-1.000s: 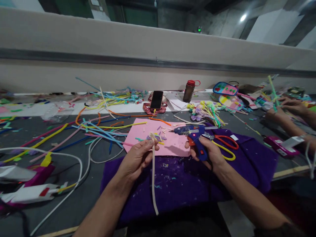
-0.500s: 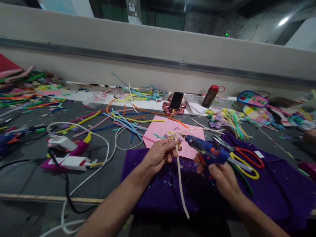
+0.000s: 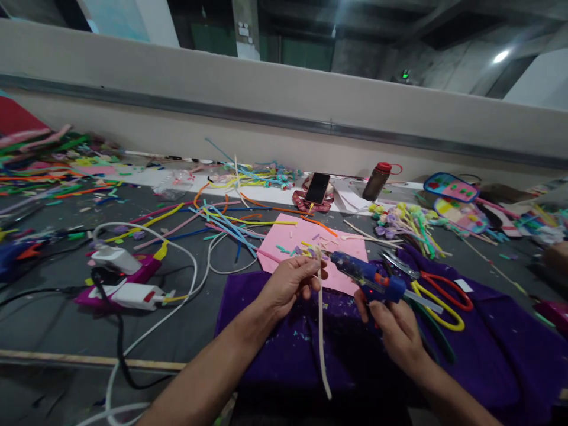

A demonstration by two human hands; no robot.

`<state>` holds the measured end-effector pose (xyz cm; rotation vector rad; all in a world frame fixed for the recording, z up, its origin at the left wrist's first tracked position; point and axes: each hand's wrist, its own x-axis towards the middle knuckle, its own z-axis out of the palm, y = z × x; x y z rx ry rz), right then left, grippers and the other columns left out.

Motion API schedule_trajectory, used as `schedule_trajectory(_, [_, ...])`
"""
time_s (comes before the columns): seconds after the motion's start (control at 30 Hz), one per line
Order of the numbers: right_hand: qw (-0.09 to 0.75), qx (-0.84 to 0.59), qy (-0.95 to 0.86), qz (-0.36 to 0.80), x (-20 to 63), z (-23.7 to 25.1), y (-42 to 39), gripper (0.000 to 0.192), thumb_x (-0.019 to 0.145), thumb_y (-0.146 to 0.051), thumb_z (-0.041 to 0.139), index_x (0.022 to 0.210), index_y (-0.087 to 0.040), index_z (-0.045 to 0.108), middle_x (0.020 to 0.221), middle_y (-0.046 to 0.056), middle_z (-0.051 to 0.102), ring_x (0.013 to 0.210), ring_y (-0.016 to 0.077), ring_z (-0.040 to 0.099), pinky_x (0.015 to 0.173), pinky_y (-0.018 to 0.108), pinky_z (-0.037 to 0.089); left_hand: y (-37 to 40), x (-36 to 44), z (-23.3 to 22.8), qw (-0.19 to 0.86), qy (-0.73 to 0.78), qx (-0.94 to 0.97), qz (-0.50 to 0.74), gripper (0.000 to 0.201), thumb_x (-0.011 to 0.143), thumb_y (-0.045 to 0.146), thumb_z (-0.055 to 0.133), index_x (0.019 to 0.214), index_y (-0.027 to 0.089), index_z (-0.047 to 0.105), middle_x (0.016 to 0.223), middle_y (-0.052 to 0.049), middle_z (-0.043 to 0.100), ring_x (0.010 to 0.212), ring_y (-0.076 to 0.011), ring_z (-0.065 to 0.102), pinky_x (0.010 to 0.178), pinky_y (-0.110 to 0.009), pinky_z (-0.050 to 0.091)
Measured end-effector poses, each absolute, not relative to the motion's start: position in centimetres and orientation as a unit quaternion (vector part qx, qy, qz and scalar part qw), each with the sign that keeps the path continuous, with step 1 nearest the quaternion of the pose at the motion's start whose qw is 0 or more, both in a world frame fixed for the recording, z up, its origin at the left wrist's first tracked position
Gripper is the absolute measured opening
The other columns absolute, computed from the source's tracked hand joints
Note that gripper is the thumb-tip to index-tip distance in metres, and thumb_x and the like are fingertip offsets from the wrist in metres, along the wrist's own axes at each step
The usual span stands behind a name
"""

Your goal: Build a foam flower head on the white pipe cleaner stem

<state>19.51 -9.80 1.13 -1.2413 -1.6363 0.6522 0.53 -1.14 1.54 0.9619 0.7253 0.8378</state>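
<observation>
- Stem, long, thin and cream-white [image 3: 322, 343], is pinched near its top by the left hand [image 3: 293, 281], thumb against fingers; its free length hangs down in front of the purple cloth, roughly upright with a slight curve towards the bottom.
- At the stem's upper end, just above the left fingertips, sits a small pale tuft, too small to make out clearly.
- The right hand [image 3: 393, 325] grips a blue plastic glue gun with orange parts [image 3: 368, 277], its fingers wrapped around the handle; I cannot tell whether the trigger is pressed.
- The gun's nozzle points towards the stem's top and is just beside it; whether they touch I cannot tell. A translucent glue stick [image 3: 425, 300] juts from the gun's rear.
- Behind both hands lies a flat pink sheet [image 3: 350, 254], scattered with small pastel snippets [image 3: 284, 249].
- Soft deep-purple cloth [image 3: 492, 349] covers the near part of the dark grey table [image 3: 190, 331], flecked with tiny bits.
- On the cloth, near the right hand, rest metal scissors with one red and one yellow handle [image 3: 415, 275].
- Beyond them lies a bunch of fluffy pastel stems [image 3: 412, 222].
- Farther back are a black-screened phone [image 3: 318, 188] and a dark bottle with a red lid [image 3: 375, 183].
- Light-blue fuzzy stems [image 3: 226, 219] lie crossed left of the sheet; white plug adapters [image 3: 137, 296] sit nearer the table's front edge.
</observation>
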Motion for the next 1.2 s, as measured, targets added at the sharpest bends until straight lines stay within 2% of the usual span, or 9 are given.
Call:
schedule_trajectory(0.7, [0.478,-0.513,-0.661,0.267,19.7,0.0,-9.7,0.025,0.086,-0.034,0.041,0.071,-0.017,0.053,0.061,0.002,0.051,0.056,0.0139,0.047,0.052,0.026,0.038,-1.3,0.7,1.6,0.736,0.352,0.445,0.369,0.025,0.074,0.035,0.061,0.073,0.01,0.06,0.053,-0.002,0.06,0.032,-0.0025,0.042,0.031,-0.013,0.024])
schedule_trajectory(1.07, [0.467,-0.514,-0.659,0.289,20.1,-0.5,-10.2,0.024,0.086,-0.035,0.043,0.075,-0.017,0.054,0.063,0.001,0.052,0.055,0.0135,0.047,0.052,0.025,0.038,-1.2,0.7,1.9,0.729,0.349,0.445,0.385,0.024,0.073,0.033,0.062,0.075,0.01,0.061,0.048,0.0,0.057,0.032,-0.0033,0.042,0.03,-0.014,0.023])
schedule_trajectory(1.2, [0.465,-0.511,-0.664,0.287,20.1,-0.2,-10.2,0.023,0.087,-0.034,0.042,0.078,-0.017,0.055,0.064,0.001,0.052,0.057,0.0138,0.047,0.053,0.025,0.039,-1.2,0.7,1.9,0.73,0.346,0.443,0.389,0.023,0.073,0.032,0.062,0.079,0.01,0.062,0.055,-0.002,0.06,0.034,-0.0029,0.043,0.031,-0.013,0.025])
